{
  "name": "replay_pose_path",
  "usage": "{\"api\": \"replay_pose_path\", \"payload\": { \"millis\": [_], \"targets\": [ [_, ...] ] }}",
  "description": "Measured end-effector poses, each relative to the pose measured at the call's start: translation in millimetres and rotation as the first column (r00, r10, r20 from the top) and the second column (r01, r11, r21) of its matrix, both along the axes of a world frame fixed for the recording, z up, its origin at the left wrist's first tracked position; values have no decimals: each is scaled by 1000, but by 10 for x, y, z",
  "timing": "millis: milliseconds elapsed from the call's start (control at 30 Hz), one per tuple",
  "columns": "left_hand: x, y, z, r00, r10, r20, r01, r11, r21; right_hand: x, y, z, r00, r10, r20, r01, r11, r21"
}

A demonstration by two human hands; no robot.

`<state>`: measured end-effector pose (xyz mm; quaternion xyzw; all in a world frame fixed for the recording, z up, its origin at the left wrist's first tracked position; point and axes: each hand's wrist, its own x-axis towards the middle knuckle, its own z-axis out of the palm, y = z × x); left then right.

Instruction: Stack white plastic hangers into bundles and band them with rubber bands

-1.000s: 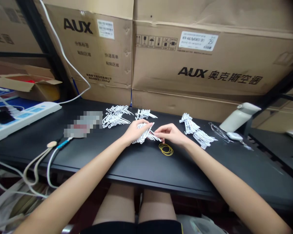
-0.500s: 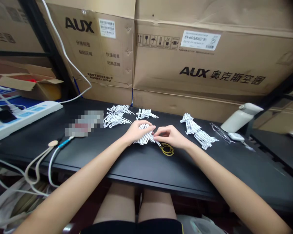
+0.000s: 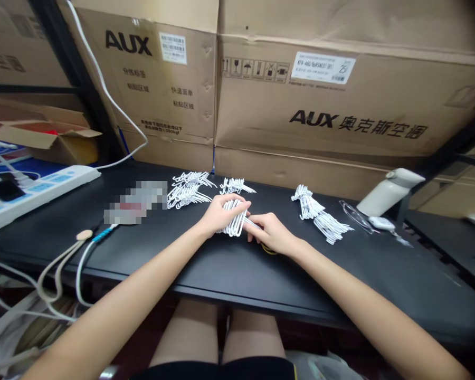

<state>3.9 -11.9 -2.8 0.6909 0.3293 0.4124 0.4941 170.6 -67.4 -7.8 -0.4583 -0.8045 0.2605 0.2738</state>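
Here the left hand (image 3: 221, 212) is curled around a bunch of small white plastic hooks (image 3: 234, 220), fingers closed over the top of the bundle and pinning it against the black tabletop (image 3: 206, 264) near the middle of its front half. The right hand (image 3: 272, 232) lies just beside it, fingers partly bent, fingertips touching the loose ends that stick out of the bunch toward the right; it covers most of a yellow rubber band (image 3: 269, 249), of which only a sliver shows under the palm. Whether the right hand actually has the band between its fingers cannot be told. To do this well, the left grip should stay snug so the hooks remain stacked and aligned, all ends pointing one way — a slack hold would probably let them fan out. The right hand's job looks like squaring up the stray ends, gently, without dragging single pieces out. Other hook bundles (image 3: 188, 191) lie farther back and a longer row (image 3: 320, 216) to the right, well apart — best left undisturbed.
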Motion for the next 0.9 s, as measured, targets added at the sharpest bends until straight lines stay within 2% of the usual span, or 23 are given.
{"api": "replay_pose_path", "payload": {
  "millis": [100, 200, 333, 433, 500, 567, 633, 700, 733, 800, 900],
  "targets": [
    [-4, -6, 8, 999, -19, -26, 20, 999, 38, -10, -3, -7, 989, -24, 144, 14, 998, 67],
    [-16, -3, 11, 997, -41, -61, 47, 994, 100, -30, -6, -40, 945, -72, 318, 13, 983, 183],
    [-23, 10, -7, 996, -46, -82, 55, 992, 118, -51, -15, -56, 917, -97, 388, 8, 975, 224],
    [-14, 25, -14, 998, -39, -41, 41, 998, 39, -47, -25, -19, 951, -82, 298, 28, 983, 182],
    [-19, 56, 0, 999, -3, 43, 6, 998, -68, -34, -23, 8, 987, -73, 143, 52, 988, 142],
    [-47, 122, 28, 978, 118, 170, -88, 981, -176, -16, 5, 12, 993, -92, -77, 100, 989, 106],
    [-104, 223, 60, 896, 321, 307, -245, 933, -263, 2, 77, -21, 954, -139, -265, 163, 984, 74],
    [-177, 334, 81, 739, 521, 428, -401, 850, -343, 11, 197, -90, 927, -192, -321, 224, 972, 68],
    [-214, 383, 85, 661, 589, 465, -449, 807, -384, 10, 272, -132, 935, -207, -286, 240, 967, 84],
    [-272, 455, 80, 557, 667, 495, -493, 745, -450, -11, 437, -215, 966, -218, -136, 239, 958, 160],
    [-304, 489, 54, 539, 696, 475, -504, 718, -480, -96, 660, -294, 971, -237, 41, 218, 939, 267]
  ]
}}
